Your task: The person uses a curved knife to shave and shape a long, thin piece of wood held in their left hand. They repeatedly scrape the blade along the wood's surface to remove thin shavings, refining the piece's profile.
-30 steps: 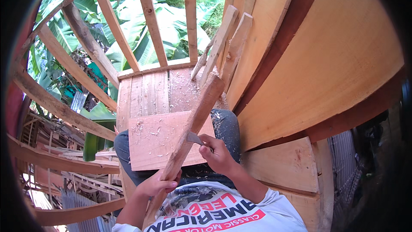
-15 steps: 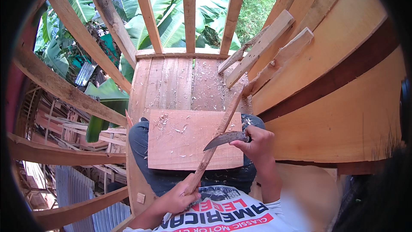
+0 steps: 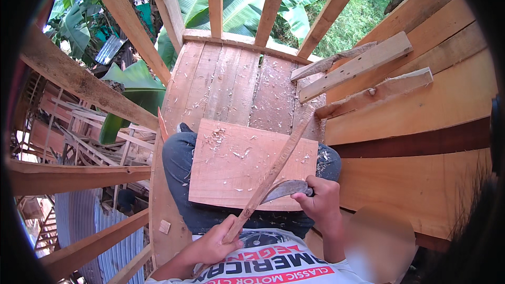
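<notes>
My left hand (image 3: 219, 239) is closed round the near end of a long wooden stick (image 3: 273, 170), which slants up and to the right, away from me. My right hand (image 3: 320, 199) grips a knife (image 3: 286, 190) by its handle. The curved grey blade points left, and its tip end passes behind or against the stick's right side; I cannot tell whether it touches. Beneath both lies a flat wooden board (image 3: 239, 163) across my lap, with pale shavings scattered over it. Most of the knife's handle is hidden in my fingers.
Plank flooring (image 3: 223, 84) strewn with shavings stretches ahead to a slatted wooden railing (image 3: 247, 41). At the right, several wood pieces (image 3: 357, 66) lean against a plank wall (image 3: 410, 184). A small wood block (image 3: 164, 226) sits at the left edge. Large leaves (image 3: 226, 10) grow outside.
The knife has moved down along the stick towards my left hand, and its blade has turned from lying across the stick to beside it. The whole view has tilted and shifted.
</notes>
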`<state>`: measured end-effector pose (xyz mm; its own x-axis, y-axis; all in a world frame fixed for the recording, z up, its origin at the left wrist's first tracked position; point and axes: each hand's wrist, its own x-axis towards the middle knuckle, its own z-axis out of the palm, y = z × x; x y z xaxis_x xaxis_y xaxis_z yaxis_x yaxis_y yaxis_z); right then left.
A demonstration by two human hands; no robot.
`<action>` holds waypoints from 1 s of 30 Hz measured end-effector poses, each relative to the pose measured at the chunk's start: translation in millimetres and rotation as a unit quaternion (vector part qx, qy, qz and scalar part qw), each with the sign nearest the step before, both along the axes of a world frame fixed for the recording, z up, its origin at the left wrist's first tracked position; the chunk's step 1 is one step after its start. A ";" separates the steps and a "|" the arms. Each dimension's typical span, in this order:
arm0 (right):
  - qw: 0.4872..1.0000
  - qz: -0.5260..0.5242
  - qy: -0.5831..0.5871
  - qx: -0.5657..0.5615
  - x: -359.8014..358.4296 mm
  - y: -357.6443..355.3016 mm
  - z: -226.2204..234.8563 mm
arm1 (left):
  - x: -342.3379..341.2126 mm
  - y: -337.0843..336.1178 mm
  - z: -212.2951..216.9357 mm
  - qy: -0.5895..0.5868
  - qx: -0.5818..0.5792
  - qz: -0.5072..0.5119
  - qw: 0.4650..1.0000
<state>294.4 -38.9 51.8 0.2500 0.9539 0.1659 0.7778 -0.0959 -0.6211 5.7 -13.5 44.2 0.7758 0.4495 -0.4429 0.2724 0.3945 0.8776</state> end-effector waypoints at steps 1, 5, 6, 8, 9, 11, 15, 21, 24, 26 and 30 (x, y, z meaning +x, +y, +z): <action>1.000 0.010 -0.003 -0.012 -7.0 1.6 -0.8 | 5.1 -0.2 2.1 0.009 -0.007 -0.017 1.000; 0.994 0.029 -0.105 -0.017 1.7 7.9 -3.0 | 11.4 5.4 21.0 0.088 -0.006 -0.042 0.995; 0.993 0.026 -0.118 -0.008 4.1 9.6 -2.2 | 11.0 4.5 20.4 0.089 -0.001 -0.045 0.995; 0.989 0.022 -0.143 0.009 6.8 13.4 -1.3 | 8.6 0.8 18.2 0.092 0.009 -0.048 0.995; 0.991 0.012 -0.134 0.021 9.7 14.7 -2.1 | 8.9 -0.2 17.3 0.083 0.000 -0.042 0.996; 0.992 -0.004 -0.115 0.046 14.7 18.2 -6.8 | 9.8 -2.4 16.3 0.066 -0.018 -0.026 0.997; 0.992 -0.004 -0.114 0.062 13.8 23.0 -16.3 | 8.5 -1.7 16.4 0.078 -0.023 -0.015 0.997; 0.990 -0.002 -0.121 0.067 13.5 29.3 -14.0 | 6.2 -2.2 14.4 0.077 -0.060 -0.005 0.995; 0.991 -0.003 -0.115 0.074 15.5 30.3 -14.2 | 6.0 -1.1 14.4 0.073 -0.059 -0.010 0.996; 0.990 -0.003 -0.118 0.075 15.1 32.1 -11.2 | 4.5 -3.0 11.8 0.068 -0.037 -0.010 0.997; 0.988 0.006 -0.119 0.093 12.9 36.8 -14.5 | 3.4 0.2 19.1 0.066 -0.039 0.004 0.997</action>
<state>307.3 -2.1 37.4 0.1717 0.9037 0.3922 0.9045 0.0131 -0.4262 9.1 -13.3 63.3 0.7051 0.4158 -0.5744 0.3796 0.4628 0.8011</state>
